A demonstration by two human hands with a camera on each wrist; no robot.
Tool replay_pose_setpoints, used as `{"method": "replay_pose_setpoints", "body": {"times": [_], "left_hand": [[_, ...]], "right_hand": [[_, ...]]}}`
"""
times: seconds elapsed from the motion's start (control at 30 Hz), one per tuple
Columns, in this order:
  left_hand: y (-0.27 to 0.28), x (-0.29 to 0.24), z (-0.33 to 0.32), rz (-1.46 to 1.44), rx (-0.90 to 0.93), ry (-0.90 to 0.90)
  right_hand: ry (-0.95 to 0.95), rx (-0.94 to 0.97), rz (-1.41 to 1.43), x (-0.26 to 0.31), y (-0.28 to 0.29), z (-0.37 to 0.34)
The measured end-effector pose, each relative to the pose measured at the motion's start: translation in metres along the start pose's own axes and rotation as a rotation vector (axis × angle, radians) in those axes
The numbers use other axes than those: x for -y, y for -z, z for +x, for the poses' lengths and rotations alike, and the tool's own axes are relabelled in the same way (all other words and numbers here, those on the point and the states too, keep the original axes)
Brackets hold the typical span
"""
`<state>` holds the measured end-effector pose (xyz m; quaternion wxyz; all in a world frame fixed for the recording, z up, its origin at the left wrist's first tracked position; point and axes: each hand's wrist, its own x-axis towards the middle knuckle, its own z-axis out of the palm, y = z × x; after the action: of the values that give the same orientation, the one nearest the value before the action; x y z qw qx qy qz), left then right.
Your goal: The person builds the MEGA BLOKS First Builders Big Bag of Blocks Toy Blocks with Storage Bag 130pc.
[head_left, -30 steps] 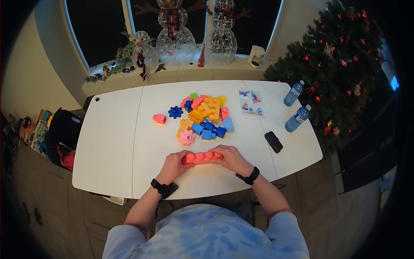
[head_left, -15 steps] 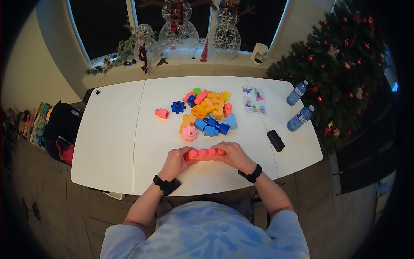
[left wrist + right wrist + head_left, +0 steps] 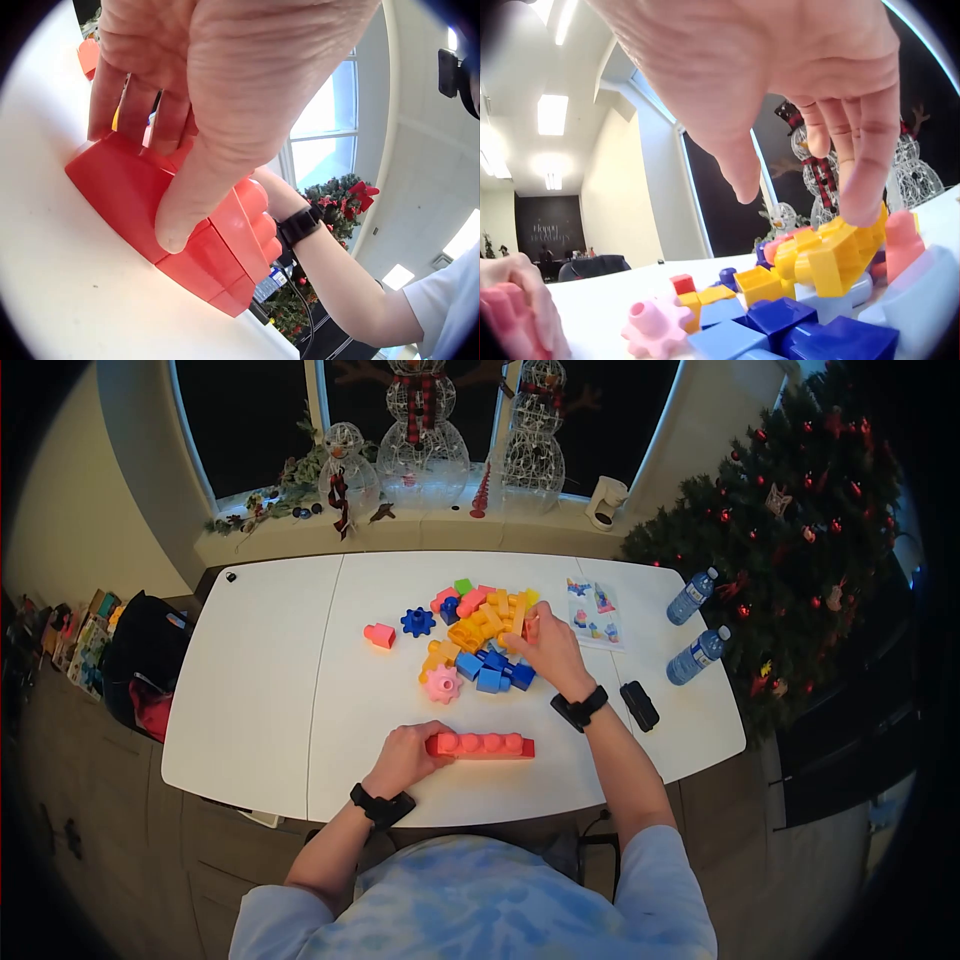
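On the near part of the white table lies a row of joined red toy building blocks (image 3: 485, 746), a long studded one on top of others. My left hand (image 3: 405, 755) grips its left end, with the thumb (image 3: 184, 199) along the near side and the fingers on the far side. My right hand (image 3: 548, 648) hovers over the right side of the block pile. Its thumb stands apart from the fingers, and one fingertip is right at a yellow block (image 3: 832, 259). A coral block (image 3: 902, 247) and a light blue block (image 3: 922, 300) stand close by.
Blue blocks (image 3: 492, 680), a pink gear-shaped piece (image 3: 442, 683) and a dark blue gear-shaped piece (image 3: 418, 622) lie around the pile. A single coral block (image 3: 380, 635) sits farther left. Rightward are a picture sheet (image 3: 597, 615), two water bottles (image 3: 698, 655) and a black case (image 3: 640, 706).
My right hand has let go of the red block row's right end and moved forward to the pile. The left hand still holds the left end.
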<state>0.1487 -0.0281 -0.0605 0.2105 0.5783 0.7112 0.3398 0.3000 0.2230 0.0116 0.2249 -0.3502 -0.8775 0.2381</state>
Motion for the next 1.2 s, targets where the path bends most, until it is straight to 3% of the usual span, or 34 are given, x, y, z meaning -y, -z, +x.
{"method": "replay_pose_setpoints", "body": {"times": [0.17, 0.3, 0.5, 0.63, 0.7, 0.73, 0.77, 0.83, 0.87, 1.0, 1.17, 1.2], "left_hand": [[0.0, 0.0, 0.0, -0.034, -0.027, -0.041], [-0.001, 0.0, -0.002, -0.028, -0.035, -0.025], [-0.003, 0.004, -0.003, -0.026, -0.035, -0.044], [-0.004, 0.005, -0.004, -0.047, -0.039, -0.006], [-0.007, 0.01, -0.005, -0.033, -0.029, -0.054], [-0.008, 0.011, -0.004, -0.037, -0.02, -0.049], [-0.009, 0.012, -0.004, -0.12, -0.054, -0.024], [-0.01, 0.008, -0.003, -0.204, -0.084, 0.005], [-0.008, 0.004, -0.004, -0.209, -0.107, 0.046], [-0.003, -0.007, -0.003, -0.197, -0.099, 0.076], [-0.007, -0.001, -0.003, -0.053, -0.071, 0.009], [-0.007, -0.002, -0.002, -0.052, -0.079, 0.02]], "right_hand": [[-0.153, 0.031, -0.246, -0.024, -0.049, 0.036], [-0.185, 0.023, -0.218, -0.03, -0.06, 0.037], [-0.247, -0.086, -0.204, -0.018, -0.023, 0.013], [-0.1, -0.2, -0.02, -0.024, 0.008, -0.018], [-0.186, 0.287, 0.579, -0.023, 0.018, -0.037], [-0.188, 0.469, 0.698, -0.02, 0.02, -0.045], [-0.2, 0.471, 0.701, -0.026, 0.013, -0.052], [-0.225, 0.763, 0.749, -0.034, -0.001, -0.061], [-0.234, 0.82, 0.625, -0.032, -0.002, -0.063], [-0.28, 0.907, 0.541, -0.035, -0.016, -0.061], [0.233, 0.704, 0.147, -0.05, -0.029, -0.062], [0.227, 0.707, 0.152, -0.051, -0.028, -0.063]]}}
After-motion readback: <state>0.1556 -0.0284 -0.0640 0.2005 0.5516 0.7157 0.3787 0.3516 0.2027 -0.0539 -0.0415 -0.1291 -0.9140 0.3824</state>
